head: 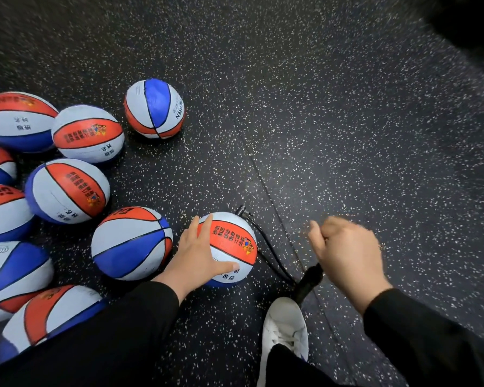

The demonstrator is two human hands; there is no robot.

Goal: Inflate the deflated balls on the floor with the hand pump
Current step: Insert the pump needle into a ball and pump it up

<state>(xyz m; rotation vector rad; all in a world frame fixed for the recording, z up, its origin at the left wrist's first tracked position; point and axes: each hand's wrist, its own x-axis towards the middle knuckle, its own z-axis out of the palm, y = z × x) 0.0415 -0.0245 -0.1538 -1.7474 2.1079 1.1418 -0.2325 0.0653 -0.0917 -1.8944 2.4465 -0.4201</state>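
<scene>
One ball [229, 248] is steadied by the spread fingers of the left hand [199, 254]; the pump [309, 283] handle is gripped in the closed right hand [347, 255]. Inflation seems underway; the left pile's [67, 191] state cannot be judged.

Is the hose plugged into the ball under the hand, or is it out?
Plugged in, it seems. The black hose curves to the far top of the ball that the left hand steadies; the needle itself is too small to see.

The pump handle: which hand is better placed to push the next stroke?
The right hand. It already grips the pump at its top, above the black barrel by the white shoe. The left hand is spread on the ball joined to the hose, steadying it.
</scene>
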